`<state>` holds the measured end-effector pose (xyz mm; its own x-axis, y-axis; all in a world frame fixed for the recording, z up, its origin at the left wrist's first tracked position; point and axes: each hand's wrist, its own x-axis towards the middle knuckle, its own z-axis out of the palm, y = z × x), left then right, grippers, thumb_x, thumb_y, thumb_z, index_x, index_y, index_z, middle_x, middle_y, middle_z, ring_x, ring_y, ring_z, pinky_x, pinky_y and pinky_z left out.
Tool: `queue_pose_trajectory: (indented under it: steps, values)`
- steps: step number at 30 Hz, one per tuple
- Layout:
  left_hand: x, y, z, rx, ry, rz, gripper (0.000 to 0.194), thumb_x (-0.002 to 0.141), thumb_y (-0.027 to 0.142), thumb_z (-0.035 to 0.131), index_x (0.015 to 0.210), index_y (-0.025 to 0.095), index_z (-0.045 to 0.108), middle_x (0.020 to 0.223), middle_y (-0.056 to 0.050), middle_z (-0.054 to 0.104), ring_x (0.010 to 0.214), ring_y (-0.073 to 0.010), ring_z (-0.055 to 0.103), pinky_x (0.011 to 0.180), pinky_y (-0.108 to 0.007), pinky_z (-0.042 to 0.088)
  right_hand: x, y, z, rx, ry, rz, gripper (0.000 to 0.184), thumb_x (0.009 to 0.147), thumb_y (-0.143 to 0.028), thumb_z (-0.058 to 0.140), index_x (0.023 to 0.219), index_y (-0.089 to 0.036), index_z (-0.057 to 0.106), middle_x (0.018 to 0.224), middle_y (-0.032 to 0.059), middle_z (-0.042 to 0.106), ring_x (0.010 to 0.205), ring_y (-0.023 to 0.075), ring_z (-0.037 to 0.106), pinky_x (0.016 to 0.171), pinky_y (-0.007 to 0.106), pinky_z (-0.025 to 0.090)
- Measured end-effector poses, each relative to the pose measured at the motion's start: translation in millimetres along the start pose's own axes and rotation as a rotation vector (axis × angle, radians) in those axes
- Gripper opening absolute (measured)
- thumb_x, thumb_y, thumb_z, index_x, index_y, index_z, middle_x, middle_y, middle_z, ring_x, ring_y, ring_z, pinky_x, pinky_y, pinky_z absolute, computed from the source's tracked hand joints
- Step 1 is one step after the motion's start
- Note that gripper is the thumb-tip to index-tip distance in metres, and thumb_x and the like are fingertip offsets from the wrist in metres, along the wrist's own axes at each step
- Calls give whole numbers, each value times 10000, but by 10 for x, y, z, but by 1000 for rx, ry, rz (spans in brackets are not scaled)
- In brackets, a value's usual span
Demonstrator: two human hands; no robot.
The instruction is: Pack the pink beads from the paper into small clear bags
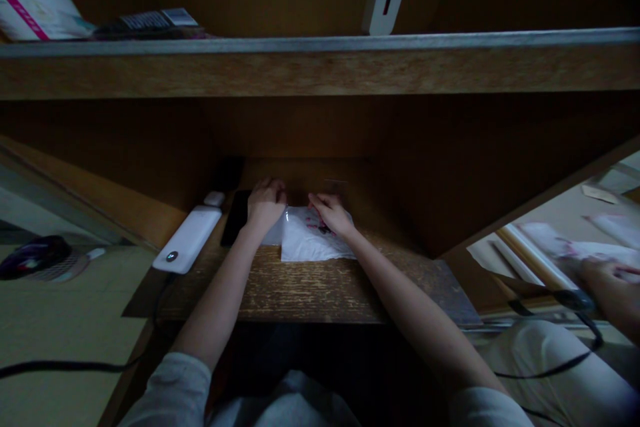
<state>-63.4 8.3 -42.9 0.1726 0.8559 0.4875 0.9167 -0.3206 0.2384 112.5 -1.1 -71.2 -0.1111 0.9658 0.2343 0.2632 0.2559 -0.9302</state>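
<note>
A white cloth [305,240] with a red and dark pattern lies on the worn wooden desktop. My right hand [331,211] rests over its upper part, thumb and fingers drawn together. Whatever those fingers pinch is too small and blurred to name. To the left, my left hand [267,203] is beside the cloth's upper left corner, with its fingers curled and smeared. A shiny bit of clear plastic [287,215] shows by its fingertips; whether it is gripped is hidden. Under and left of that hand lies a dark flat object [234,223], partly covered.
A white power bank [189,239] with a black cable lies at the desktop's left. Overhead runs a shelf edge [320,70], carrying a white charger [387,3] and packages. Side panels enclose the desktop. At right, another person's hand [607,283] is over a neighbouring desk.
</note>
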Motion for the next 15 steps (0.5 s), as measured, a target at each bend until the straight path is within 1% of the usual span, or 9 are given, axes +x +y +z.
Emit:
queue_pose_trajectory:
  steps: [2,3,6,9,12,15]
  values:
    - [-35,100,65,-23,-41,105,194,847,221,413,918,185,590,984,-67,607,963,-214,530,900,-345,396,12,18,2,46,-6,13,425,809,-539,439,591,-185,531,439,-44,377,395,86,359,414,219,275]
    - [-52,139,102,-22,-69,132,209,863,256,405,927,189,592,1005,-73,597,974,-222,519,912,-367,385,19,29,3,71,-6,17,431,800,-553,443,591,-186,527,437,-46,370,388,84,352,406,218,273]
    - [-94,184,197,-3,-122,144,254,881,317,392,1014,207,578,1095,-82,560,1027,-240,484,928,-403,365,33,53,3,136,2,37,442,778,-585,458,598,-187,525,441,-50,367,378,81,345,390,215,271]
    - [-111,140,229,31,-180,134,274,872,263,395,1088,213,556,1150,-79,541,1075,-242,456,943,-406,351,31,49,-3,188,-13,86,454,773,-607,453,615,-190,533,440,-53,367,363,77,336,371,211,259]
    - [-112,72,205,50,-258,165,317,822,173,433,1113,203,554,1172,-82,538,1100,-245,441,952,-403,339,24,27,-16,237,-21,146,477,774,-627,434,625,-188,543,450,-48,386,363,76,345,370,210,260]
    - [-106,49,168,45,-264,175,324,808,151,439,1104,199,561,1171,-85,545,1100,-252,442,940,-405,337,24,12,-36,254,-11,163,496,775,-634,420,622,-181,548,473,-36,418,387,79,373,387,213,275]
